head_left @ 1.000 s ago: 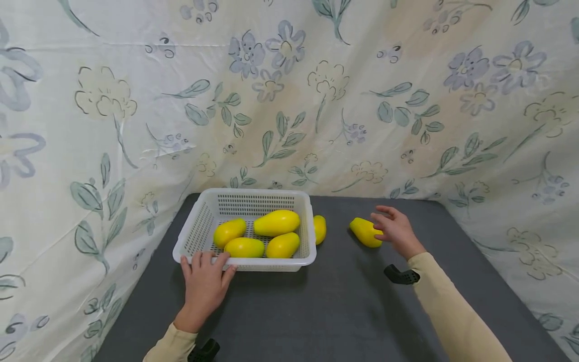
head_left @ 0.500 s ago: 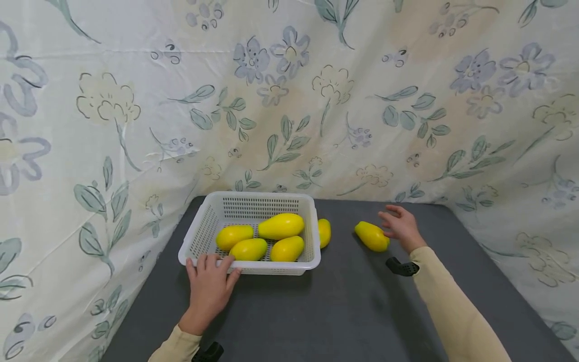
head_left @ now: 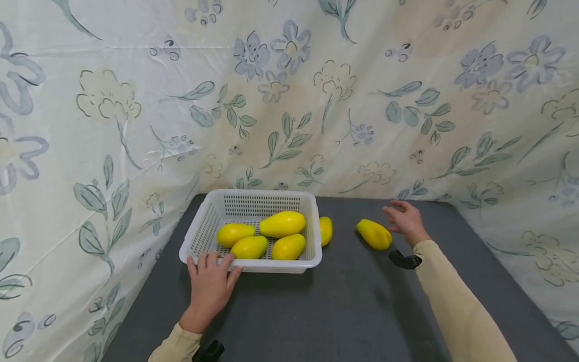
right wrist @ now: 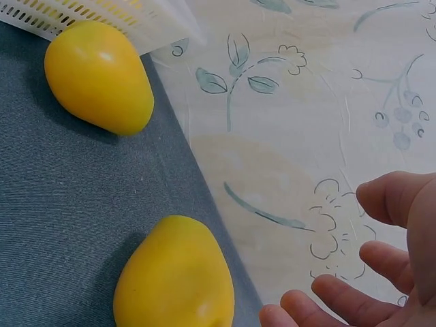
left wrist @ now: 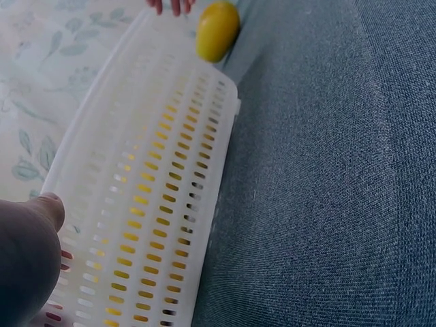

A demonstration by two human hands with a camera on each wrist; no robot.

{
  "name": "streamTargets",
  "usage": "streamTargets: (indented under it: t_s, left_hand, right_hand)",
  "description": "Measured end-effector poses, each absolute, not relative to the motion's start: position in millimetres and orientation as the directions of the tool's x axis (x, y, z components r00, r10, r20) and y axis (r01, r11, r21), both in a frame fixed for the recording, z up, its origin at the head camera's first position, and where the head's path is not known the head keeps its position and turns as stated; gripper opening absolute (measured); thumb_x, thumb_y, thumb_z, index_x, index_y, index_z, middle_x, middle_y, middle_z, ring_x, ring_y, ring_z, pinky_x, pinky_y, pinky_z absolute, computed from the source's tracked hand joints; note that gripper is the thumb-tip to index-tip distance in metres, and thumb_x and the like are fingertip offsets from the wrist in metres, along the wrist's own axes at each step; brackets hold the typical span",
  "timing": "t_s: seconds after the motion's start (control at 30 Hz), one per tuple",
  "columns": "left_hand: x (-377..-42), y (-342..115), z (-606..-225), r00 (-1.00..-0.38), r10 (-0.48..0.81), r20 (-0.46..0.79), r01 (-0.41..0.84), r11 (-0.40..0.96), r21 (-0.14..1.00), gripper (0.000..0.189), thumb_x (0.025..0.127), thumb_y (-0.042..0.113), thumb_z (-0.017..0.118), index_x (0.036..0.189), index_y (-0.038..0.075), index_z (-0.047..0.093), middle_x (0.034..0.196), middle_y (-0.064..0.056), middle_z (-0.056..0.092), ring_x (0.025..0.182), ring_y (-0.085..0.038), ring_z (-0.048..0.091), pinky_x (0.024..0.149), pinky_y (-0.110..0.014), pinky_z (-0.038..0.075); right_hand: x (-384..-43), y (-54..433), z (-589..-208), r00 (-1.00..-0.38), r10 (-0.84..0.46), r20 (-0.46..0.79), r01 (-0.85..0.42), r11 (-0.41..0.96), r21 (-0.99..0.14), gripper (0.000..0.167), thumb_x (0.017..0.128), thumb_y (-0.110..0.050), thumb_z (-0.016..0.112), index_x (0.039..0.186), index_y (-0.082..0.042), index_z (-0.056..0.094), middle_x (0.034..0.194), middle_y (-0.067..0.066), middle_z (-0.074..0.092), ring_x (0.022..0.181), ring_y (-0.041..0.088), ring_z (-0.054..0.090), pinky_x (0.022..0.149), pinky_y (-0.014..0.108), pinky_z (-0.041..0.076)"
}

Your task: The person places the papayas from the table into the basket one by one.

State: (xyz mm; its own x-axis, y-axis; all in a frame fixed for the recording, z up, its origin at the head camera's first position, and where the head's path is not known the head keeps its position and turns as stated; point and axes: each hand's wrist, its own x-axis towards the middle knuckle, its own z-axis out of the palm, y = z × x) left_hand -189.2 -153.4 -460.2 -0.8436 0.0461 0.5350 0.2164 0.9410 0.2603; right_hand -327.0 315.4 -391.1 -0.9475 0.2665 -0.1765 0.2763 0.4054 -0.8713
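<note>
In the head view, my left hand [head_left: 209, 289] holds the near left rim of a white perforated plastic basket [head_left: 312, 262]. Its fingers hook over the edge, and the left wrist view shows the thumb [left wrist: 49, 208] against the outer side. Several yellow mangoes lie inside, among them a long one [head_left: 283, 224] at the back. My right hand [head_left: 407, 221] hovers with fingers spread, just beyond and right of a loose mango [head_left: 374, 235], apart from it. Another mango [right wrist: 100, 78] sits against the basket's right side, partly hidden by it in the head view.
A dark grey cloth [head_left: 334, 311] covers the table. Behind it and along both sides hangs a white floral curtain [head_left: 289, 100], close to the basket's back. Each wrist wears a black mount [head_left: 404, 260].
My right hand has drawn off to the right of the loose mango, which it overlapped in view before. Inside the basket, the left mango has rolled to lie flatter. The left hand stays put.
</note>
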Motion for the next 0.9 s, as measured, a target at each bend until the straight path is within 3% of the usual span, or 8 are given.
streamTargets:
  t_s: [0.43,0.9]
  left_hand:
    - [-191,-154,-461,-0.851,0.039,0.524,0.202,0.945,0.258,0.031,0.09,0.03,0.077,0.113,0.01,0.07,0.113,-0.024,0.06,0.115,-0.047,0.047,0.107,-0.08,0.019]
    - [-190,-153,-461,-0.851,0.035,0.524,0.198,0.946,0.258,0.031,0.09,0.03,0.077,0.113,0.01,0.069,0.113,-0.024,0.06,0.115,-0.046,0.047,0.108,-0.08,0.019]
  right_hand:
    - [-334,314,-400,-0.953,0.241,-0.186,0.277,0.434,-0.857,0.066,0.106,-0.034,0.049,0.161,-0.006,0.025,0.16,0.029,0.036,0.141,0.046,0.046,0.109,0.055,0.047]
    - [-327,313,-428,-0.963,0.151,-0.224,0.269,0.622,-0.736,0.069,0.104,-0.033,0.055,0.158,0.0,0.029,0.156,0.035,0.036,0.14,0.051,0.04,0.112,0.06,0.041]
